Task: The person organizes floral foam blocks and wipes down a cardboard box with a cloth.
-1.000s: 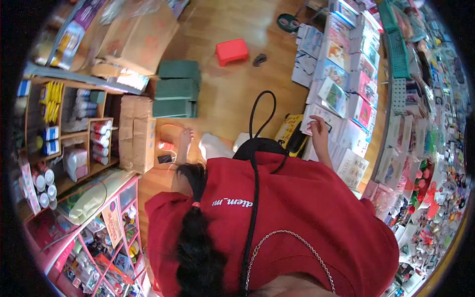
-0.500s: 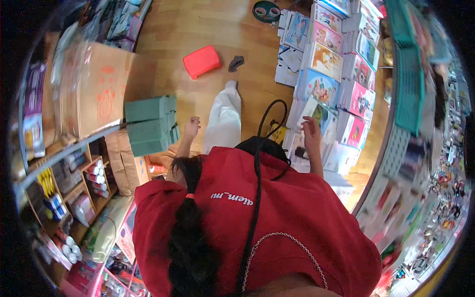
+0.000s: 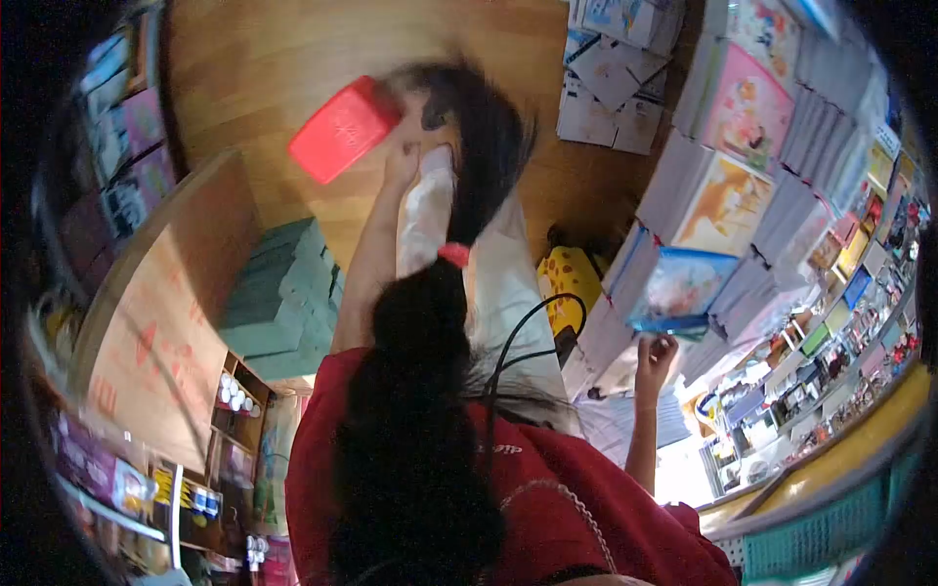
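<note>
My left hand (image 3: pixel 403 161) reaches forward over the floor, fingers loosely bent and nothing seen in them. Just ahead of it is a red plastic stool (image 3: pixel 342 132) with a pattern on its top, partly covered on its right by swinging dark hair (image 3: pixel 489 146). A small dark item (image 3: pixel 433 112) on the floor shows beside the hair. My right hand (image 3: pixel 657 356) hangs at the near end of the book stacks, fingers loosely curled and apart. Close above it sits a blue-edged picture book (image 3: pixel 679 283) on a stack.
Green boxes (image 3: pixel 278 303) are stacked at the left beside a large cardboard box (image 3: pixel 156 342). Rows of picture books (image 3: pixel 728 200) line the right, with white booklets (image 3: pixel 611 73) farther ahead. A yellow spotted item (image 3: pixel 570 288) sits between my legs and the books.
I have bent forward, and the ponytail has swung ahead over the view. My left hand has moved forward towards the red stool. My right hand now appears nearer the stacks' close end.
</note>
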Tool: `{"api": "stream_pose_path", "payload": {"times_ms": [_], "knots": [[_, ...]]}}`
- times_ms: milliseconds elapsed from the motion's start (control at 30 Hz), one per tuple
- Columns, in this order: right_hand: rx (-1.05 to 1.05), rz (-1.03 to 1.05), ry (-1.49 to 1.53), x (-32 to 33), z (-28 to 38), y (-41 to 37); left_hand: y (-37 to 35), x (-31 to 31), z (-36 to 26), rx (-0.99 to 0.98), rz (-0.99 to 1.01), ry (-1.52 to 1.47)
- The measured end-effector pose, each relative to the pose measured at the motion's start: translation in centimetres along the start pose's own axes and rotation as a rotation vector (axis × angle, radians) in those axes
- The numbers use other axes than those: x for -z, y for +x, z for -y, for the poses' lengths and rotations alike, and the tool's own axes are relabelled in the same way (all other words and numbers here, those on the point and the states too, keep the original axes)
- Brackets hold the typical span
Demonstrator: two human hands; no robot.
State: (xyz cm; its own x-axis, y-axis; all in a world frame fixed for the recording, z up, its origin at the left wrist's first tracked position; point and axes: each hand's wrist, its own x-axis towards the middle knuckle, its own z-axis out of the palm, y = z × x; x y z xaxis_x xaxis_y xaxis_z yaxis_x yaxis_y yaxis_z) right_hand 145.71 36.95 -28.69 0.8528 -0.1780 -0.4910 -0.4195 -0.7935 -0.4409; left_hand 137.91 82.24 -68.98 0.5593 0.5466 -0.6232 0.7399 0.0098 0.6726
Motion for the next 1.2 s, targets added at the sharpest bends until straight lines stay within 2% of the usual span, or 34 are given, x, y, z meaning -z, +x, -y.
{"api": "stream_pose_path", "payload": {"times_ms": [33,100,167,200,267,333,367,400,433,467,533,567,667,733,767,833,900,933,967,1033,1067,1133,1167,1200], "knots": [[-0.043,0.054,-0.075,-0.2,1.4,0.3,1.9,-0.3,-1.0,-0.119,-0.034,0.164],[-0.007,0.043,0.089,0.1,-2.1,0.9,6.0,-1.4,-2.6,-0.017,0.072,0.273],[-0.358,0.093,-0.119,1.0,1.1,0.9,9.5,-3.5,-2.3,-0.077,0.091,0.355],[-0.314,0.04,-0.229,2.4,-2.5,-0.1,11.4,-4.7,-2.1,-0.116,0.099,0.393],[-0.275,0.036,-0.285,4.7,-5.2,-1.7,13.6,-7.6,-0.1,-0.167,0.074,0.515],[-0.294,0.072,-0.167,3.3,-1.4,-0.6,15.9,-10.7,3.5,-0.246,-0.037,0.67],[-0.314,0.068,-0.118,2.2,0.4,-0.3,16.0,-11.9,4.2,-0.191,0.028,0.76],[-0.234,-0.025,-0.219,2.0,0.2,-0.4,15.3,-12.7,4.5,-0.137,0.101,0.851],[-0.273,-0.027,-0.238,1.7,0.9,-0.4,14.9,-13.7,5.7,-0.082,0.177,0.942],[-0.306,-0.027,-0.254,1.3,1.8,-0.1,15.0,-14.4,6.4,-0.04,0.262,0.862],[-0.345,-0.032,-0.274,0.8,2.3,0.1,12.1,-14.6,5.9,-0.105,0.408,0.901],[-0.346,-0.061,-0.136,-0.1,2.7,0.3,10.7,-14.2,5.5,-0.141,0.476,0.922],[-0.221,-0.047,-0.015,1.1,-0.8,-0.3,5.6,-13.4,5.9,-0.282,0.366,0.673],[-0.212,-0.035,0.105,-0.1,1.2,0.6,2.4,-11.2,4.6,-0.383,0.269,0.515],[-0.069,0.097,-0.162,1.1,-0.8,0.6,1.9,-9.6,3.8,-0.439,0.21,0.439],[-0.14,0.039,-0.031,-0.2,1.6,0.7,-2.0,-6.1,-3.7,-0.282,0.11,0.257],[-0.128,-0.008,0.139,0.2,3.7,0.1,-6.9,-1.7,-13.5,-0.13,-0.074,-0.025],[-0.107,-0.098,0.321,0.1,5.1,-0.5,-9.1,1.3,-17.9,0.042,0.01,-0.122],[-0.081,-0.076,0.438,0.4,8.9,-1.3,-11.5,4.1,-21.6,0.21,0.106,-0.22],[0.175,-0.035,0.467,0.4,14.0,-1.9,-15.9,7.1,-26.1,0.017,-0.07,-0.4],[0.227,0.043,0.518,0.3,17.0,-2.3,-17.6,8.6,-27.8,-0.083,-0.167,-0.489],[0.349,0.198,0.581,-0.3,23.5,-3.7,-22.9,14.2,-34.5,-0.208,-0.063,-0.458],[0.429,0.272,0.592,-0.7,26.3,-4.6,-24.8,16.0,-36.1,-0.172,-0.056,-0.436],[0.529,0.347,0.558,-1.2,28.7,-5.1,-25.5,16.7,-36.0,-0.216,-0.062,-0.517]]}}
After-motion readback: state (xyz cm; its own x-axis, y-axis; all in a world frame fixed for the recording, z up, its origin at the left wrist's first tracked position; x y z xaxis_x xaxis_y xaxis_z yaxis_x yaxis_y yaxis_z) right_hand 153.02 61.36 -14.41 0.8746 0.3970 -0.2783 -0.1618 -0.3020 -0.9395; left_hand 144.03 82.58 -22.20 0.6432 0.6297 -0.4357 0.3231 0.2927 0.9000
